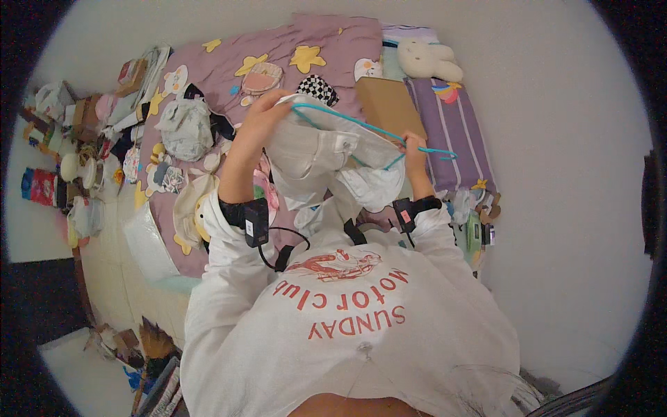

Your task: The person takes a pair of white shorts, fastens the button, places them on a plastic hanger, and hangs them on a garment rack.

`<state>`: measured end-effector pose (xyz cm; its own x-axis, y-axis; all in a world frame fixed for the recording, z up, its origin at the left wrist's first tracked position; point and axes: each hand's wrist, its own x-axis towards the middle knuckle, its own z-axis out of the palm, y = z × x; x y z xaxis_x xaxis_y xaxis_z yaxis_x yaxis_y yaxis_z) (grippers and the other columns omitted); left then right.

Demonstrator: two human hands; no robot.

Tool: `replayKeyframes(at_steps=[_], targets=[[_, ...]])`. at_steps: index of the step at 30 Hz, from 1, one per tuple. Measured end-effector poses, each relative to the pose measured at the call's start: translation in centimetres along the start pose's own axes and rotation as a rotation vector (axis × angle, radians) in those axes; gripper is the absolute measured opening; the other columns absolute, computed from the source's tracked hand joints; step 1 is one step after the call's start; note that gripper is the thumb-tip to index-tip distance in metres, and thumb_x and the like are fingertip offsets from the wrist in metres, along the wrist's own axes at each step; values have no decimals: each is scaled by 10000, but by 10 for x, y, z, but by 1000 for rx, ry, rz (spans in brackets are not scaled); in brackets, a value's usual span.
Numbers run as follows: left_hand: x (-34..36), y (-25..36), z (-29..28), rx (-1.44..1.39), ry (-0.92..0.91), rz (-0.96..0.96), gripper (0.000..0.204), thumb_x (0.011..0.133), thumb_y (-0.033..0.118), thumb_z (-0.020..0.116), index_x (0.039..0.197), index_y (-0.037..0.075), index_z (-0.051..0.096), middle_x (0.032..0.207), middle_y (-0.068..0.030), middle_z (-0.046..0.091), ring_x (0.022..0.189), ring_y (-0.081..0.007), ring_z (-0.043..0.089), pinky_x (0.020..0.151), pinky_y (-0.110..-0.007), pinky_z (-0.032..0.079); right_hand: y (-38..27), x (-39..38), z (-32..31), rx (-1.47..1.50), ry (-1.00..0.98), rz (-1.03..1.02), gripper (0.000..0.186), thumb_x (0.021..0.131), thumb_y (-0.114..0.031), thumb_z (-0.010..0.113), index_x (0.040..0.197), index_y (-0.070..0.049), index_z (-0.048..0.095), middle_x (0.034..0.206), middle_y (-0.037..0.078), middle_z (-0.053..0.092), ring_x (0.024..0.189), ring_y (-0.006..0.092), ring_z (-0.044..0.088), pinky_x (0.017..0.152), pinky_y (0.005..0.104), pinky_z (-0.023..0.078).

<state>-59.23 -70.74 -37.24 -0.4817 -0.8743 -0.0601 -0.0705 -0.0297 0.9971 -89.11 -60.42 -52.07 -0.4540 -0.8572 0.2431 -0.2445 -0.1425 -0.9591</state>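
Observation:
Stretched between my hands over the bed is a whitish garment (297, 149) with a buttoned waistband, which looks like trousers. A blue clothes hanger (361, 124) lies across its top opening, its hook sticking out to the right. My left hand (269, 105), raised at the garment's upper left corner, is closed on its edge next to the hanger's left end. My right hand (415, 146) grips the hanger near the hook, at the garment's right edge. The garment's lower part hangs down in front of my shirt, and the fingertips are partly hidden.
Below is a bed with a purple star-patterned cover (229, 55). On it lie a grey-white cloth bundle (185, 130), a checkered cloth (317, 90), a cardboard box (389, 108) and a rabbit-shaped plush (429, 60). Bags and boxes crowd the left side; a broom (156, 338) stands lower left.

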Motion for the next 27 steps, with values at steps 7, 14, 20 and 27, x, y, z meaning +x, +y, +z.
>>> replayKeyframes(at_steps=[7,14,20,27], targets=[[19,-41,-14,137,141,98,172,743,77,441,903,57,501,773,-15,513,700,-83,456,600,-207,364,-1,-10,5,-168,-184,-45,250,714,-186,333,546,-18,411,496,44,402,457,102,361,426,243,282],[14,-54,-32,135,226,61,190,730,41,442,915,41,487,752,-29,501,662,-96,449,586,-220,363,-2,-5,24,-299,-247,-104,250,710,-169,311,534,-24,413,471,51,388,441,115,356,424,262,281],[25,-73,-52,451,451,339,185,721,23,465,903,21,498,773,-136,562,692,-223,533,598,-284,393,2,-7,43,-360,-356,153,275,732,-186,313,526,-31,409,466,53,375,449,128,358,430,275,279],[22,-74,-58,537,542,490,221,660,-2,469,857,62,545,774,-163,566,709,-327,547,576,-370,418,-25,-4,59,-411,-305,32,281,740,-195,346,515,-31,381,472,50,357,464,138,364,447,289,277]])
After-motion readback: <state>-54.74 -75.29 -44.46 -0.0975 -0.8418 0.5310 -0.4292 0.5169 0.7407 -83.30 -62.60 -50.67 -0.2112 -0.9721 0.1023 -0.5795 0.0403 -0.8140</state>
